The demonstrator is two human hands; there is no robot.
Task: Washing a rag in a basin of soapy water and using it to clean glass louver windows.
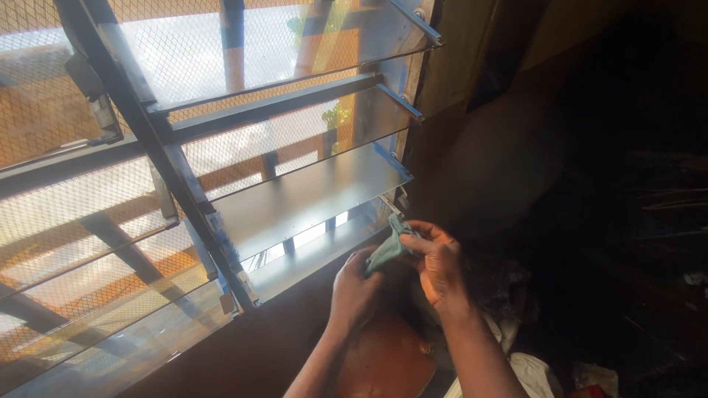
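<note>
Head view: just below the lowest glass slat point(302, 199) of the louvre window point(184, 147), both hands grasp a small green cloth point(389, 247). The left hand point(356, 287) pinches its lower end; the right hand point(439, 258) grips its upper part. A brown rounded object point(387, 361) sits beneath the wrists.

Glass louvre window point(295, 199), wire mesh point(66, 214).
</note>
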